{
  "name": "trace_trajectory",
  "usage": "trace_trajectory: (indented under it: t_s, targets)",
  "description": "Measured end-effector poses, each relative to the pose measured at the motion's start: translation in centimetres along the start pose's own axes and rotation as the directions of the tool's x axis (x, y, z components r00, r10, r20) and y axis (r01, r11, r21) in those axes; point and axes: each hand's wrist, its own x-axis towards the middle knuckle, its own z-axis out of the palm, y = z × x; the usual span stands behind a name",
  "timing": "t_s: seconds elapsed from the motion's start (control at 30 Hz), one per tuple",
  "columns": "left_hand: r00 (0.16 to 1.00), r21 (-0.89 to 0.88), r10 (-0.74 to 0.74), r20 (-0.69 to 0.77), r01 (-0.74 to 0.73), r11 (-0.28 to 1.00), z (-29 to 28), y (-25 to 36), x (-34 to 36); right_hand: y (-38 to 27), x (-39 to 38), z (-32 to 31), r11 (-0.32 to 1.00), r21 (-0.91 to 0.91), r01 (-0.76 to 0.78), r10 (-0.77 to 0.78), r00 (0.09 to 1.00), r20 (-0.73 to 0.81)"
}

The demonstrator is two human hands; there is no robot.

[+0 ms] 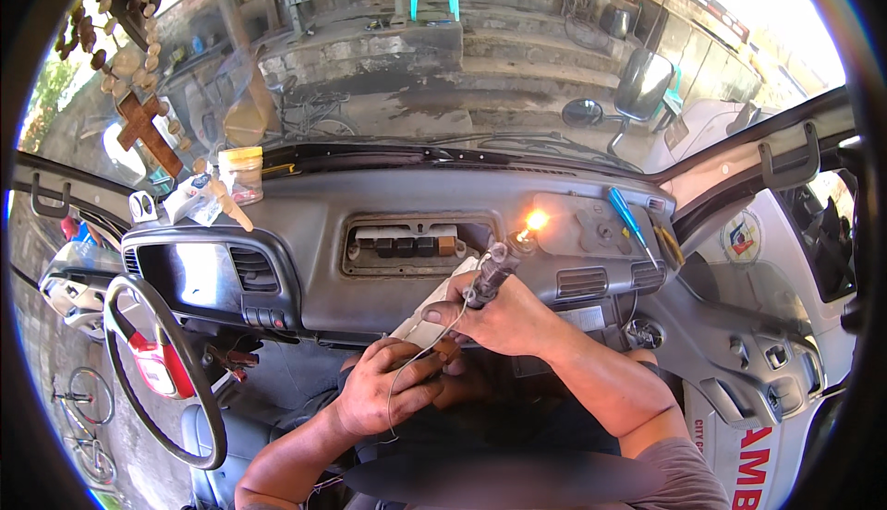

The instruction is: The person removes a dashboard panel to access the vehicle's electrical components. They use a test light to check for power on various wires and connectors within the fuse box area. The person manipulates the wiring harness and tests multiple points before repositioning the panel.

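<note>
Over the dashboard, my right hand is closed around a dark, taped test lamp with a bulb glowing at its upper end. A thin pale wire hangs from it, looping past my left hand. My left fingers are curled round a small orange-brown block, which looks like a relay and is partly hidden. A pale flat strip slants up between both hands; which hand supports it cannot be made out. Beyond them, an open dashboard recess holds a row of dark relays.
A blue-handled screwdriver lies on the dashboard at right. A yellow-lidded jar stands at far left, near a hanging wooden cross. The steering wheel is at left, with a red-and-white object against it.
</note>
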Motion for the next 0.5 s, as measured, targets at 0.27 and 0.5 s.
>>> trace_trajectory:
  t_s: [0.27, 0.5]
  targets:
    - [0.999, -0.008, -0.041, -0.034, 0.041, 0.999, 0.5, 0.3, -0.1, 0.7, 0.6, 0.3, 0.99, -0.07, 0.126, -0.129, 0.991, -0.042]
    - [0.994, 0.001, -0.098, -0.053, 0.098, 0.995, 0.8, 0.8, -0.1, 0.2, 0.4, 0.3, 0.994, -0.004, 0.108, -0.108, 0.993, -0.049]
